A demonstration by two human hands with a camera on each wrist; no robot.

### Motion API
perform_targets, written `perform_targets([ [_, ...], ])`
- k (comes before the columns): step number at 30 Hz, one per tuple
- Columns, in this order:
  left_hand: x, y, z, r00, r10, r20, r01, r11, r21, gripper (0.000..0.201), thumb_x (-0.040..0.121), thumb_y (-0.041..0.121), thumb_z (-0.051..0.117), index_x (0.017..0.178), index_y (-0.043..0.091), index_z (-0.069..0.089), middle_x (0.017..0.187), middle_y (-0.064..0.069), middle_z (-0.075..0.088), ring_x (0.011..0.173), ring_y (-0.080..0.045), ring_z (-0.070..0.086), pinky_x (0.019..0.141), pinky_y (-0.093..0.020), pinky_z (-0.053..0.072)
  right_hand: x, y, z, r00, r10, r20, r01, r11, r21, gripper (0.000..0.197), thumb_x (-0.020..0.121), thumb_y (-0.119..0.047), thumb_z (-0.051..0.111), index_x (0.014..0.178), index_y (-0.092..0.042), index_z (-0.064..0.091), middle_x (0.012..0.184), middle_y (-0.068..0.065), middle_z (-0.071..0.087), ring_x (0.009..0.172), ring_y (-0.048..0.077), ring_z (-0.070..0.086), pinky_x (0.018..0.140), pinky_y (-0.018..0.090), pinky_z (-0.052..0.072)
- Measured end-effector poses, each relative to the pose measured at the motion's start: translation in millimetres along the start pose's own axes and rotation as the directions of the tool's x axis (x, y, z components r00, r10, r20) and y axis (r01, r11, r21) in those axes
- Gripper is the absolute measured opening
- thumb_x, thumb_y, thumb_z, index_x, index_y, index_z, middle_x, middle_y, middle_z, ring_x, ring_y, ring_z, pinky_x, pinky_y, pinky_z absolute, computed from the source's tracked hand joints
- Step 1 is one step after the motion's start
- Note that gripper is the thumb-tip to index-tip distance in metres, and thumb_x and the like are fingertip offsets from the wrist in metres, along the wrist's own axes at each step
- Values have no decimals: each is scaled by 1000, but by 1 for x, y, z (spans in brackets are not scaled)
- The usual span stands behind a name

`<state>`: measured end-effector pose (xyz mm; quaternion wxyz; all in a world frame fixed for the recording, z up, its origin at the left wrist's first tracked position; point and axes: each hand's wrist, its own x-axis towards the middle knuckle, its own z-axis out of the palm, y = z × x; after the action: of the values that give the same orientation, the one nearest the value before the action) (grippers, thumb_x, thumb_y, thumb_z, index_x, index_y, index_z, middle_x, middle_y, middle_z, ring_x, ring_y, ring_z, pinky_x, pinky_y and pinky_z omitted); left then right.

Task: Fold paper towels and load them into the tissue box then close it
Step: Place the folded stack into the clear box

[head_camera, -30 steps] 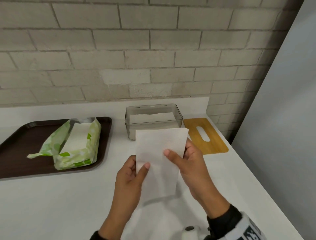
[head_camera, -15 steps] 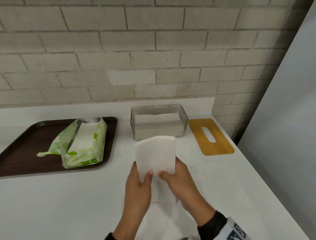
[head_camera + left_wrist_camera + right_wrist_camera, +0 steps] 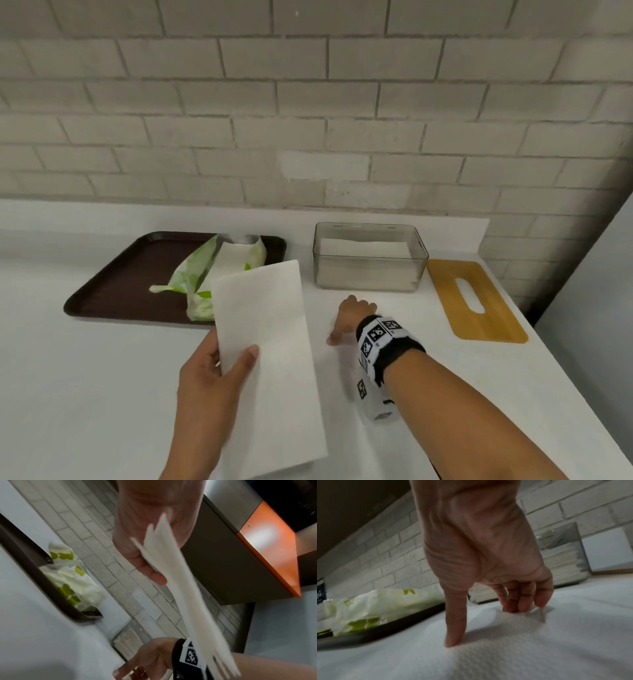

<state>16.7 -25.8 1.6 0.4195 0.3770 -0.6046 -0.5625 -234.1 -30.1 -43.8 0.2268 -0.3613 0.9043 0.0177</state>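
On the white surface (image 3: pixel 85 394), a folded paper towel (image 3: pixel 267 359), a long matte rectangle, is held up by the left hand (image 3: pixel 209 380), thumb pinched over its lower edge; the right hand (image 3: pixel 352 317) is spread fingers-down on a second towel (image 3: pixel 513 649) lying flat, nothing gripped; half a second ago both hands were together on the one towel. The clear, rounded plastic tissue box (image 3: pixel 370 263) stands lidless behind the right hand, partly filled with a white stack; its flat wooden lid (image 3: pixel 474 301), slotted, lies just to the right. A crinkled green-and-white pack (image 3: pixel 219 274) sits on a dark brown tray (image 3: pixel 137 274). The dimpled weave of the flat towel is shown only by the right wrist view; the held towel's fanned layers only by the left.
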Motion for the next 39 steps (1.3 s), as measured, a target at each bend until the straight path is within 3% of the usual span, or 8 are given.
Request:
perform_targets([
  [8,-4,1,-8,993,-111,50,113,992,-58,25,83,3,68,93,26,69,80,10,75,67,-10,71,57,-21,51,6,-4,1,997,-62,-36,71,906,417,40,80,-16,70,114,0,57,117,13,61,105,27,60,81,27,47],
  [15,6,0,16,953,-281,116,303,917,-262,18,89,6,58,102,12,68,91,-10,75,84,-31,68,72,-38,53,-106,38,-72,874,-302,-382,385,-52,921,26,78,-25,67,97,-9,70,102,10,72,90,22,69,76,30,57],
  [19,6,4,42,926,-332,181,377,847,-374,19,93,8,52,104,11,67,95,-11,74,85,-29,68,69,-36,51,-161,52,-90,774,-302,-556,478,-297,827,33,64,-37,63,83,-14,77,87,2,74,80,13,70,66,23,55],
  [22,3,6,59,887,-362,288,456,787,-415,22,95,13,49,110,13,66,100,-10,74,86,-26,70,69,-35,52,-178,49,-86,783,-221,-582,545,-207,812,29,75,-37,56,83,-14,72,72,-5,72,64,7,68,55,19,52],
  [25,-2,6,70,837,-386,389,531,747,-400,25,94,20,51,113,13,65,102,-10,74,92,-28,69,70,-37,52,-170,40,-59,779,-67,-624,618,248,746,27,90,-36,50,66,-25,57,51,-18,58,48,-4,54,49,11,39],
  [29,-10,10,78,751,-414,515,635,667,-390,42,80,33,59,114,8,66,105,-16,72,94,-30,67,76,-40,50,-140,40,-15,777,-41,-628,505,635,584,53,76,-65,38,94,-22,63,89,-7,69,86,12,63,75,32,52],
  [35,-14,0,76,777,-405,482,583,751,-309,30,95,29,50,120,16,61,109,-12,72,101,-34,67,96,-52,48,-130,38,-4,863,-127,-489,406,750,522,54,83,-66,37,104,-20,54,97,-1,66,84,15,60,70,30,50],
  [39,-11,-3,55,842,-382,382,508,800,-319,26,96,7,46,117,12,61,107,-13,72,99,-34,67,89,-46,50,-105,73,-58,849,15,-529,445,520,729,20,95,-16,51,75,-18,53,67,2,57,47,11,50,44,22,40],
])
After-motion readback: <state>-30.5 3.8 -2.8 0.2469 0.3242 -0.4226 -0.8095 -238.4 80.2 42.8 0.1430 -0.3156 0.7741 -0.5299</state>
